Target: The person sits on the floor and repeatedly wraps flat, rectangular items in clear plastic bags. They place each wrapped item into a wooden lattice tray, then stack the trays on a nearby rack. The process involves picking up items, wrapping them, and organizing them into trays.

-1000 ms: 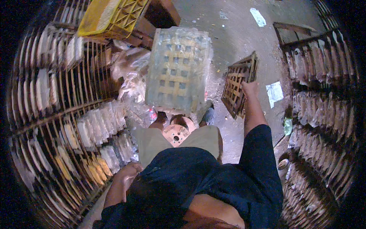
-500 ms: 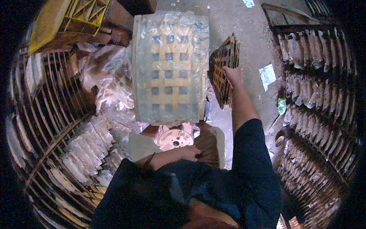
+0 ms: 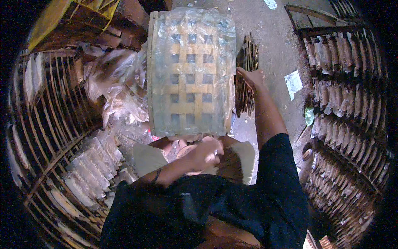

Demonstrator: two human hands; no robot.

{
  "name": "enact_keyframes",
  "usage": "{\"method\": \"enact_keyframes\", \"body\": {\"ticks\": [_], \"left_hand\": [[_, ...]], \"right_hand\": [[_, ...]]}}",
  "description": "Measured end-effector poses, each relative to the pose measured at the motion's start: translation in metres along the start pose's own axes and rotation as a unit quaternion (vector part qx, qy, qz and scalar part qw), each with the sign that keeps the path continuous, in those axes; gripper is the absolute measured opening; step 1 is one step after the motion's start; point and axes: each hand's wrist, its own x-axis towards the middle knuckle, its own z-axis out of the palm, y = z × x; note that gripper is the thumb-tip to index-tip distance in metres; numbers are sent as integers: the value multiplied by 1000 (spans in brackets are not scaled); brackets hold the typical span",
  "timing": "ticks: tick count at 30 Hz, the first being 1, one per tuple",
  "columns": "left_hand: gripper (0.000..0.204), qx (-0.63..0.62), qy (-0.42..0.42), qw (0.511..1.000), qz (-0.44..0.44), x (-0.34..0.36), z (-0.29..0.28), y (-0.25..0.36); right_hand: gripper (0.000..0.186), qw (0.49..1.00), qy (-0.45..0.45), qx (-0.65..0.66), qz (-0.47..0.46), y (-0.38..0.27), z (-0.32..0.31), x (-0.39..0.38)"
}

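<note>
In front of me lies a wooden lattice panel [image 3: 190,62] covered with clear plastic film. At its right side, a stack of thin wooden lattice panels [image 3: 248,97] stands nearly edge-on. My right hand [image 3: 252,79] is closed on this stack, with the thumb on the side facing the covered panel and the fingers mostly hidden. My left hand [image 3: 208,155] is between my knees, below the near edge of the covered panel. It is smeared by motion, and a small whitish patch shows at its fingers. Behind its wrist, a pinkish round disc [image 3: 185,152] is partly hidden.
Crumpled clear plastic [image 3: 118,79] lies left of the panel. Slatted racks with film-wrapped pieces line the left [image 3: 89,166] and right [image 3: 338,97]. A yellow crate [image 3: 54,25] is at the far left. White paper [image 3: 293,84] and a green scrap [image 3: 309,116] lie on the floor.
My left hand has risen forward and now covers much of the disc. The stack under my right hand has turned more edge-on. The covered panel appears slightly farther right.
</note>
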Motion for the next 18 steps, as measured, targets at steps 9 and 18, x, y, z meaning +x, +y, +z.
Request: {"method": "enact_keyframes", "body": {"ticks": [9,18], "left_hand": [[92,126,374,878,-272,-47,-187,-82],[83,96,287,945,-127,-36,-190,-111]], "right_hand": [[91,938,-179,293,-53,29,-1,15],[22,970,120,-39,-209,188,-104,143]]}}
